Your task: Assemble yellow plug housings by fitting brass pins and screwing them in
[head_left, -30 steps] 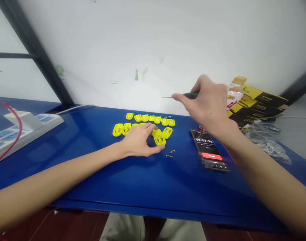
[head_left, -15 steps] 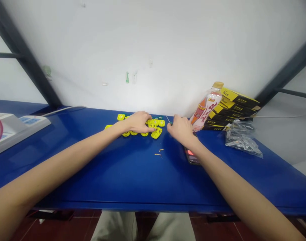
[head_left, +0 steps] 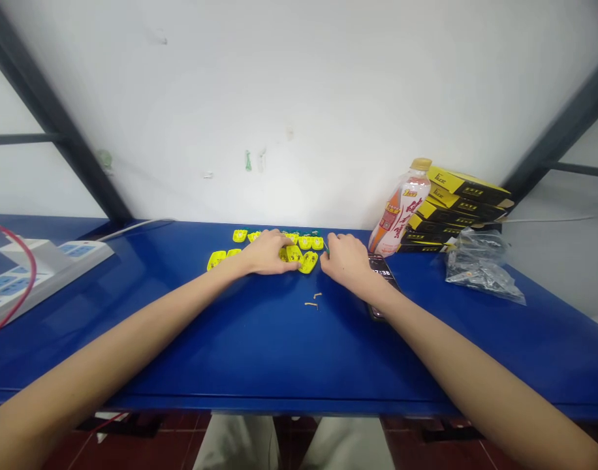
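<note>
My left hand [head_left: 268, 253] is closed at the near row of yellow plastic shells, its thumb and fingers around one yellow shell [head_left: 294, 256]. Touching or just beside that piece lies another yellow shell [head_left: 309, 262], its open side up. Smaller yellow pieces [head_left: 305, 243] form a row behind, with green parts [head_left: 311, 233] along their far side. To the right, my right hand [head_left: 345, 258] is closed low over the table on a thin tool with a green handle [head_left: 328, 250], perhaps a small screwdriver; most of it is hidden by the fingers.
A phone [head_left: 381, 266] with a lit screen lies under my right wrist. Behind it stand a drink bottle [head_left: 401, 209] and stacked black-and-yellow boxes [head_left: 468, 209]. A clear bag of parts [head_left: 480, 271] is farther right. Power strips [head_left: 49, 274] sit left; tan scraps [head_left: 311, 303] lie in front.
The view has shifted slightly. Both hands stay near the same spots, with the right a little nearer the yellow shells. The phone screen now shows a clock instead of a reddish patch.
</note>
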The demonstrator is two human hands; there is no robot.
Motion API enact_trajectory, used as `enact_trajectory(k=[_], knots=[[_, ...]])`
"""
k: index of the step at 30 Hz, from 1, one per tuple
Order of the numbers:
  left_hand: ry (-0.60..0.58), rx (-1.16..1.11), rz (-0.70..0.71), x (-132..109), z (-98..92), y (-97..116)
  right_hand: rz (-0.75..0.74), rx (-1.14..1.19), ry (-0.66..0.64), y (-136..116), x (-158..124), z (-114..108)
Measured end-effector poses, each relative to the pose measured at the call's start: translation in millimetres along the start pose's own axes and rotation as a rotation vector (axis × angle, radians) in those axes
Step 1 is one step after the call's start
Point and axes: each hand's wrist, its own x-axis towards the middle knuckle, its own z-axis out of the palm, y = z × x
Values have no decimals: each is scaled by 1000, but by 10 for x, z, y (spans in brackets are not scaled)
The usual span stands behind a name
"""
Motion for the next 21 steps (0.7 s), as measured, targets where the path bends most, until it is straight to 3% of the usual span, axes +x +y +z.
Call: enact_trajectory(k=[4,8,13,21], knots=[[-8,-20,-6,-1,25,-17,-259,61,-22,-46,-104,-72],[0,-35,-25,4,80,-49,-369,94,-55,-85,-149,26],[3,-53,-8,-1,145,-36,-393,119,-78,-37,-110,120],[2,-48,-7,-76,144,21,-377,171,-107,96,-93,81]])
